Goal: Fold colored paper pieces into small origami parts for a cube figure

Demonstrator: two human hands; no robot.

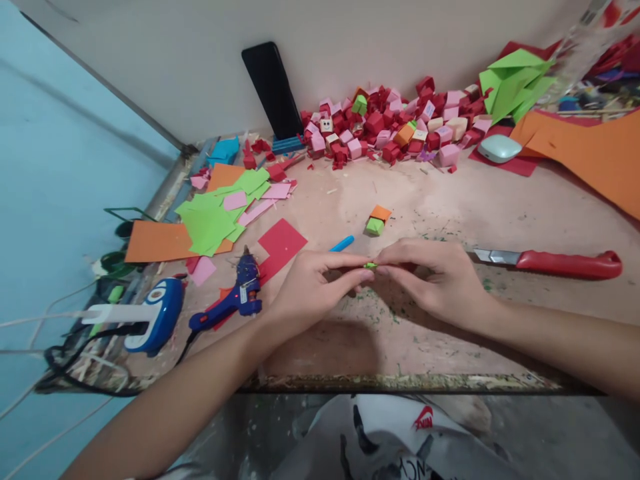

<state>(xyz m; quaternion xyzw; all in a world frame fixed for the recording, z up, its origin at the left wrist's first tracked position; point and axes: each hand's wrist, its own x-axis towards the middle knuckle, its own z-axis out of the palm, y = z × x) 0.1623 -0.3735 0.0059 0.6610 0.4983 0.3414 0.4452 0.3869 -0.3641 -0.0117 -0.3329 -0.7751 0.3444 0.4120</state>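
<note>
Between the fingertips of both hands is a tiny piece of light green paper [370, 265], mostly covered by the fingers. My left hand [323, 280] pinches its left side, and my right hand [435, 277] pinches the right. Just beyond the hands lies a small paper cube with a green body [375, 227] and an orange top. A blue stick [343, 244], perhaps a pen, pokes out behind my left fingers. To the right of my right hand rests a red-handled knife [565, 262], its blade toward the hand.
A blue glue gun [245, 287] and a blue-white power strip [160, 313] with cables sit left. Coloured paper scraps [210, 220] lie behind them. A black phone [273, 90] leans on the wall beside a heap of paper cubes [380, 127]. Orange sheets [590, 153] lie right.
</note>
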